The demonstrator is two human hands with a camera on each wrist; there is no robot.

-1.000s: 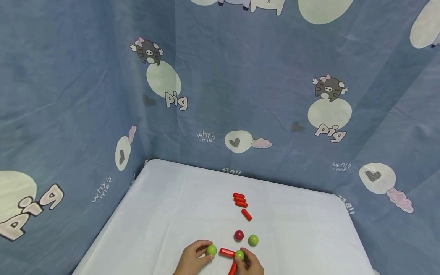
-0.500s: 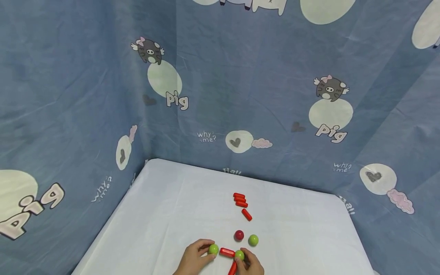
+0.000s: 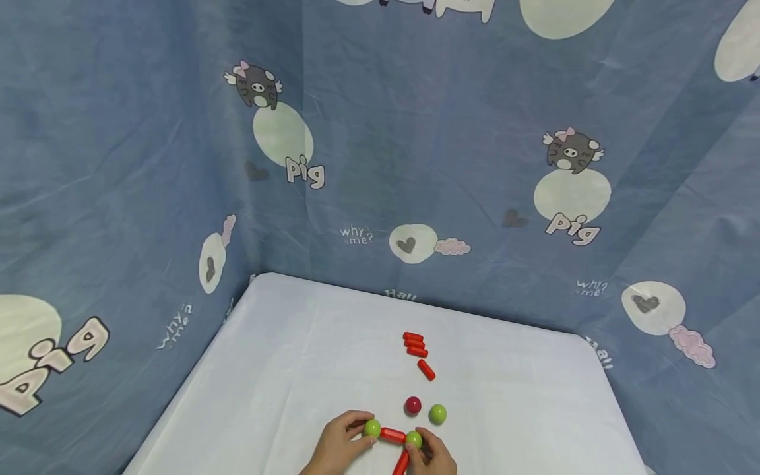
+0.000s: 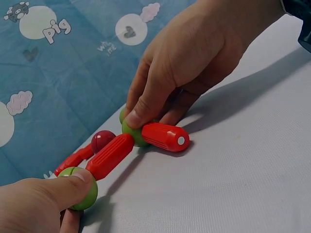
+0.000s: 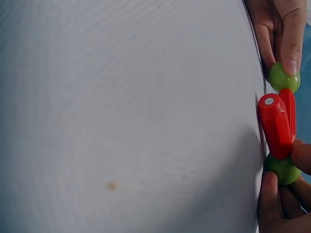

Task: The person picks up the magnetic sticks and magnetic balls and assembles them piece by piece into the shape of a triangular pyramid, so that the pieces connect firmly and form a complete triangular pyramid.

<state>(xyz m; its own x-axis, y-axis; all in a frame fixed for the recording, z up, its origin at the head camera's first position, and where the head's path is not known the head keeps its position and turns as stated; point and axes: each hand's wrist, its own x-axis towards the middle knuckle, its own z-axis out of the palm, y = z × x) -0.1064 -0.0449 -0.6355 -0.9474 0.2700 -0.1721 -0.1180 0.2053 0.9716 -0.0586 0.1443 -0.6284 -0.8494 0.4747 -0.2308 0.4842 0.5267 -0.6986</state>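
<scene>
My left hand [image 3: 340, 443] pinches a green ball [image 3: 373, 428] between thumb and fingers. That ball meets the left end of a red ribbed rod [image 3: 392, 435]. At the rod's other end is a second green ball [image 3: 413, 440], pinched by my right hand [image 3: 435, 456]. From this second ball another red rod [image 4: 166, 137] points toward the near edge, a pale round disc showing on its free end in both wrist views. The ball-rod-ball piece lies low over the white cloth. Fingers partly cover both balls.
Just beyond the hands lie a dark red ball [image 3: 412, 406] and a loose green ball [image 3: 437, 414]. Farther back are a slanted red rod [image 3: 425, 370] and a small row of red rods [image 3: 415, 344]. A blue printed curtain [image 3: 380, 165] rises behind the white table [image 3: 522, 396].
My left hand has moved slightly right with its green ball, closing the gap to the red rod; the two now touch. The right hand stays nearly still.
</scene>
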